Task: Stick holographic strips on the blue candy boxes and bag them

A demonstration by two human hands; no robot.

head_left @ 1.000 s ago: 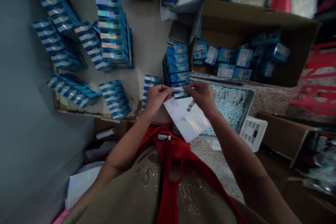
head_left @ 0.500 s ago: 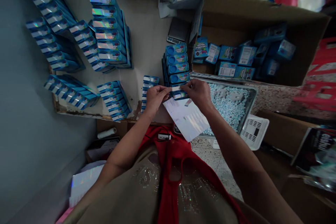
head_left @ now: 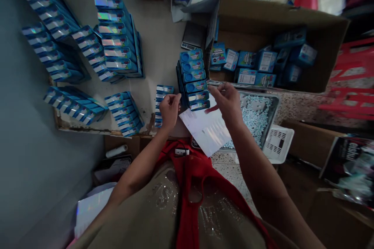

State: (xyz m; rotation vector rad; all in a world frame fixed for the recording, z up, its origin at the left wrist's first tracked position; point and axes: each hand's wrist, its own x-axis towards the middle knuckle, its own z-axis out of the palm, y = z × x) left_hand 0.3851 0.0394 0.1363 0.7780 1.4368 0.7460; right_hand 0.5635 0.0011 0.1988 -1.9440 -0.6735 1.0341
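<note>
A row of small blue candy boxes stands between my hands; the two nearest boxes carry shiny silver strips across their tops, and the others show round marks. My left hand is just left of the row, fingers pinched together; what they hold, if anything, is hidden. On the right, my right hand hovers with thumb and forefinger apart and nothing visible between them. Beneath it lies a white label sheet with shiny strips. A shorter row of blue boxes is partly covered by my left hand.
Several rows of sealed blue boxes fill the table's left side. A cardboard carton with more blue boxes stands at right. Below it is a metal tray of pale blue pellets. A small scale sits behind the row.
My hands have come apart from the second-nearest box, where both were touching a silver strip. The strip now lies on that box. My right hand moved right and its fingers spread.
</note>
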